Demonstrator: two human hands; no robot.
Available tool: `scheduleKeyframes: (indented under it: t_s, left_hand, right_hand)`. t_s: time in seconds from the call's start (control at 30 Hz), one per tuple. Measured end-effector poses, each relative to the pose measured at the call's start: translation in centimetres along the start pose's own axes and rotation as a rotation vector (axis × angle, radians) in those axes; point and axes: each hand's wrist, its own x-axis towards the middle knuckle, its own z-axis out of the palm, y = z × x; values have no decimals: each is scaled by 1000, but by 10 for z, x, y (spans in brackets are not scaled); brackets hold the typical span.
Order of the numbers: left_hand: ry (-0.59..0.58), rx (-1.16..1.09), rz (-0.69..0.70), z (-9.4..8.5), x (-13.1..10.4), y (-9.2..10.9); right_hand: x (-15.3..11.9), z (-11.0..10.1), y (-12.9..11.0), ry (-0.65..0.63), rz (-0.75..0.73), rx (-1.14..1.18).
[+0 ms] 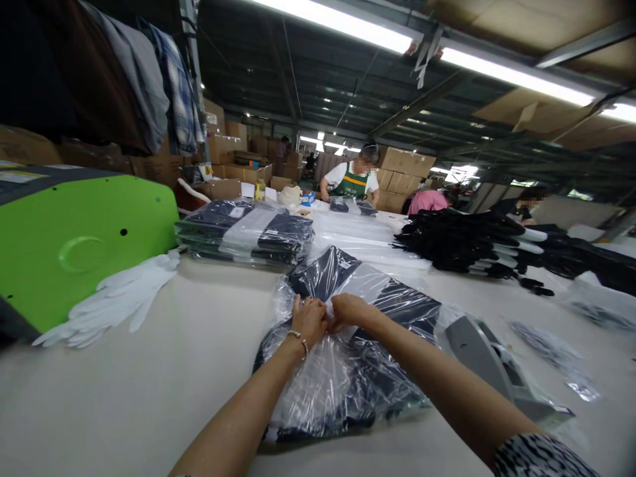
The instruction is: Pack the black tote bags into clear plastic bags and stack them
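In front of me on the table lies a dark garment with a pale band, inside a clear plastic bag (pixel 397 311). Both hands meet near the bag's middle. My left hand (pixel 311 318), with a bracelet at the wrist, has its fingers closed on the plastic. My right hand (pixel 348 310) is beside it, fingers pinched on the same plastic, which wrinkles around them. The exact fingertips of both hands are partly hidden. A grey tape dispenser-like device (pixel 479 354) stands right of the bag, partly under clear plastic.
To the left are a green machine (pixel 99 245) and white gloves (pixel 119 298). Bagged garments (pixel 243 232) are stacked beyond, beside white plastic sheets (pixel 358 242). Black garments (pixel 452 242) are piled at right. Across the table a person in a green apron (pixel 354 182) handles another bagged garment.
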Motion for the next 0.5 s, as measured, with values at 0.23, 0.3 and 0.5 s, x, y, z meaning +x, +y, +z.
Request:
scheduleKeyframes:
  t_s: [0.23,0.3,0.5]
  left_hand:
    - [-25,3,-15,-2,1,2]
    - [-38,12,-24,-4,3,2]
    - [-131,38,-25,-16,12,1]
  right_hand:
    - [-11,14,33,225,106,85]
    - [-9,27,31,256,104,193]
    - [-1,63,21,220,176,422]
